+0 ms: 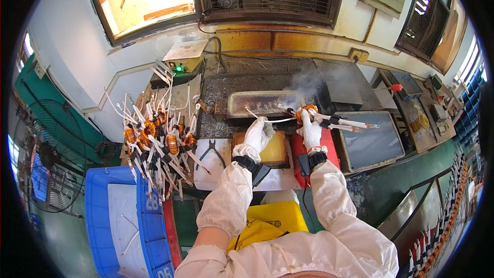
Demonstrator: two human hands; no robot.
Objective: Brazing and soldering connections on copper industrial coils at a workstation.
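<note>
My gloved right hand is closed round a copper-wound coil beside the right end of a solder pot. Several white-sleeved leads stick out from the coil to the right. One white lead runs left from the coil to my gloved left hand, whose fingers pinch it near the pot's front edge. A thin tip shows past those fingers. Smoke rises at the pot's right end. Just in front of the pot, below my hands, sits a square tray with a yellow filling.
Several copper coils with white leads are heaped at left, above a blue crate. Cutting pliers lie on white paper. A red container stands under my right hand, beside a tray of grey liquid. A control box shows green lights.
</note>
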